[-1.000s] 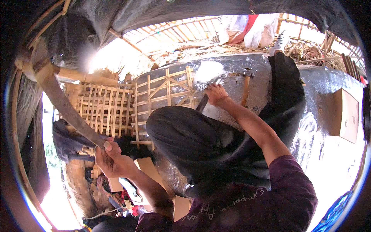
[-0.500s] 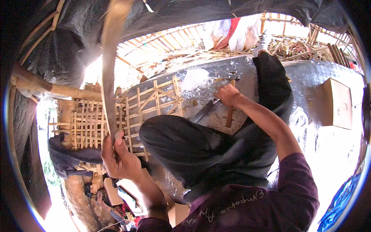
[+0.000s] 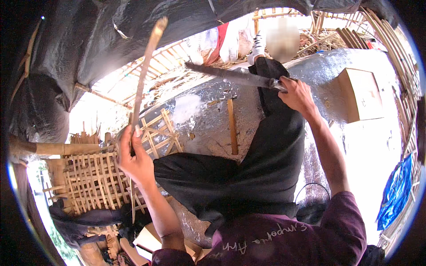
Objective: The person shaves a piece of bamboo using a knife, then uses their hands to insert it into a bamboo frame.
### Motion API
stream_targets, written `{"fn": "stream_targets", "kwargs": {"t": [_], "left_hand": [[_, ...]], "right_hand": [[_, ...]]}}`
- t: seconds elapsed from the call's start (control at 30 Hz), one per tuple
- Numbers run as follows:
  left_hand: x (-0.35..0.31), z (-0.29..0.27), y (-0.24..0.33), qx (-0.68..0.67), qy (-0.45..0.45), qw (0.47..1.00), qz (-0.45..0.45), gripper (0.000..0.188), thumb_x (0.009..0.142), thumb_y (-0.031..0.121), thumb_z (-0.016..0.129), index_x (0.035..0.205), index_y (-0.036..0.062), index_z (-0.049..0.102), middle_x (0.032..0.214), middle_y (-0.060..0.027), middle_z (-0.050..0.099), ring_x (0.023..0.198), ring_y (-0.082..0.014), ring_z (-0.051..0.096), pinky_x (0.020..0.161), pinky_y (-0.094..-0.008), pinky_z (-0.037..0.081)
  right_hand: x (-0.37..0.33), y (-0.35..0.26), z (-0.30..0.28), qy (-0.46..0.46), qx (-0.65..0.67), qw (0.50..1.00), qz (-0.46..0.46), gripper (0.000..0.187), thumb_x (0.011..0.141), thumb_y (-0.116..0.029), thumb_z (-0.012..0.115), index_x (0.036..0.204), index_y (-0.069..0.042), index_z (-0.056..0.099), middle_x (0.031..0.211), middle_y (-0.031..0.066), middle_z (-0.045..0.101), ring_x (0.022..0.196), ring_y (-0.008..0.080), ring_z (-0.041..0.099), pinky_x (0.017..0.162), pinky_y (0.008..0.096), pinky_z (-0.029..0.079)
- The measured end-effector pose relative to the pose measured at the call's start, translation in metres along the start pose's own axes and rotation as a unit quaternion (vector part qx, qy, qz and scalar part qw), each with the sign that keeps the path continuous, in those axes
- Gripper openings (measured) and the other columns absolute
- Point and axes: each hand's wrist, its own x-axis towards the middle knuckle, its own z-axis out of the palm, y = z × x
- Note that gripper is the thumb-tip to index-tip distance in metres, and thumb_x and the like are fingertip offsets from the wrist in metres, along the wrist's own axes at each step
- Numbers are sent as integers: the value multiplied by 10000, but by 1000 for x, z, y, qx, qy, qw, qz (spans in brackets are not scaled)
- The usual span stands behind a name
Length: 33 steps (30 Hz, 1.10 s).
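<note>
My left hand [image 3: 135,159] is closed round the lower part of a long, narrow bamboo strip [image 3: 143,84]. The strip stands nearly upright, its top leaning right, and a thin end runs down below the hand. In my right hand [image 3: 298,96] is the handle of a machete [image 3: 235,77], its long dark blade pointing left above my outstretched leg. The blade and strip are apart. Between my legs a flat brown piece of wood [image 3: 233,126] lies on the silver sheet [image 3: 206,126].
A bamboo lattice [image 3: 160,135] lies beyond my bent knee, with an openwork bamboo weave [image 3: 95,179] at left. On the right are a cardboard box [image 3: 361,95] and blue plastic [image 3: 395,193]. Dark sheeting [image 3: 53,57] hangs overhead; a bamboo pole [image 3: 66,149] juts in from the left.
My right hand has lifted the machete up and right, away from the silver sheet, its blade swinging to point left. The bamboo strip now leans more to the right. The view has shifted.
</note>
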Motion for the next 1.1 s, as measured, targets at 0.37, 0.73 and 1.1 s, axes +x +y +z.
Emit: {"fn": "stream_targets", "kwargs": {"t": [0.37, 0.73, 1.1], "left_hand": [[-52, 24, -21, -19, -150, 977, -149, 196, 896, 46, 635, 1092, 36, 645, 892, -123, 713, 808, -178, 687, 728, -297, 522], [-70, 47, -25, -66, -184, 967, -166, 171, 894, 100, 657, 1040, 13, 640, 841, -130, 710, 787, -209, 704, 707, -307, 523], [-73, 46, -23, -51, -197, 970, -131, 167, 887, 74, 654, 1043, 16, 637, 876, -145, 699, 814, -255, 699, 722, -331, 531]], "right_hand": [[-55, -128, 169, -90, 298, 946, 88, 433, 844, -317, 638, 1093, -10, 460, 848, 244, 653, 798, 439, 639, 700, 502, 522], [-76, -192, 242, -286, 241, 925, 60, 662, 809, -318, 683, 1334, -15, 416, 1011, 299, 631, 952, 427, 624, 819, 489, 513], [-55, -137, 217, -3, 232, 961, 148, 419, 808, -138, 635, 1163, -13, 450, 838, 189, 569, 632, 372, 577, 586, 459, 495]]}}
